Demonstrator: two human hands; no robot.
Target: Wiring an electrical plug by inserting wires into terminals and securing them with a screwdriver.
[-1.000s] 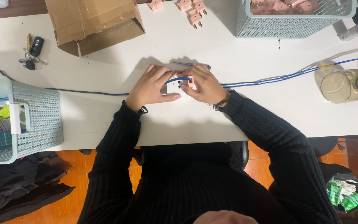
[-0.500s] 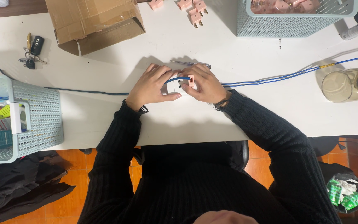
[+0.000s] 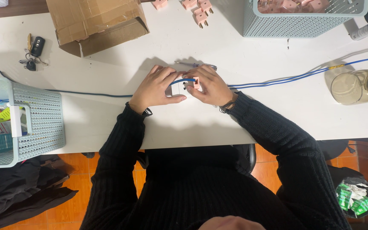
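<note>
view from above of a person in a black ribbed sweater seated at a white table (image 3: 252,115), both hands meeting at the middle of it. left hand (image 3: 156,88): fingers closed around a small white block (image 3: 178,89), thumb laid along its near edge, pinning it to the tabletop. right hand (image 3: 210,87): fingertips pinched together on a small pink plug (image 3: 196,82) that sits against the right end of the white block. a dark blue cable (image 3: 183,80) curves from under the left fingers across the top of the block to the plug; how far it enters the plug cannot be told. a dark cable (image 3: 94,94) runs left from the left hand toward a pale mesh basket (image 3: 43,123) at the table's left edge, which holds tubes and small packets. paired blue wires (image 3: 286,79) run right from the right hand, past a round glass jar (image 3: 356,87). just beyond the hands lies a thin screwdriver (image 3: 196,64). far side of the table: an open cardboard box (image 3: 96,23), a bunch of keys with a car fob (image 3: 34,53), several loose pink plugs (image 3: 201,12), and a second mesh basket (image 3: 303,25) filled with more pink parts. on the floor at right stands a black bin (image 3: 354,198) with green and white wrappers
</note>
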